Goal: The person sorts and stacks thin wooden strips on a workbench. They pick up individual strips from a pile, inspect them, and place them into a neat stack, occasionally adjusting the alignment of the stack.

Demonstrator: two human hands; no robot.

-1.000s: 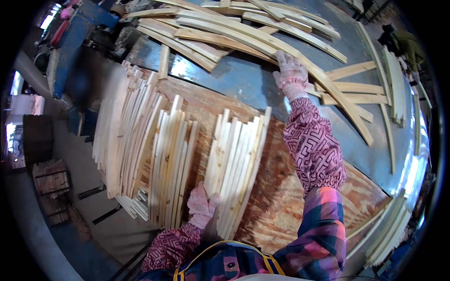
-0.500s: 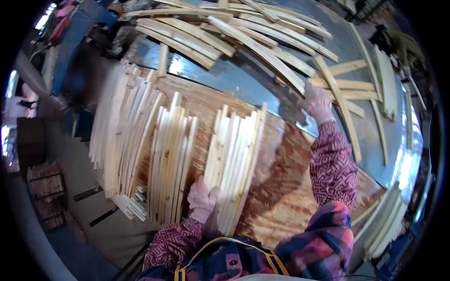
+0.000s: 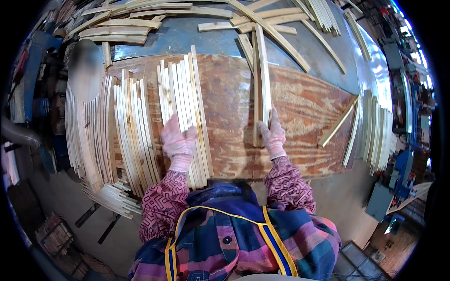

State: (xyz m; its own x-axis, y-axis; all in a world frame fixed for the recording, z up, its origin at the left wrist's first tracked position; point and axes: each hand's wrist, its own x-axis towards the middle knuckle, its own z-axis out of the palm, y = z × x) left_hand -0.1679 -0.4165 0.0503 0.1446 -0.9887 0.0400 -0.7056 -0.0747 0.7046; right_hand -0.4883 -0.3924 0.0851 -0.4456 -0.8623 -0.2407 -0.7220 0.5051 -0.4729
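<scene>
At three o'clock from the centre, the right hand in a pinkish-white knit glove holds the near end of a long, pale wooden strip, which points toward twelve. At nine o'clock, the left hand in a matching glove lies over a row of pale, narrow wooden slats, thumb apart from fingers; whether it grips any, I cannot tell. Beneath spreads a reddish-brown plywood board. Toward eleven, curved pale wooden pieces lie on a blue tabletop.
</scene>
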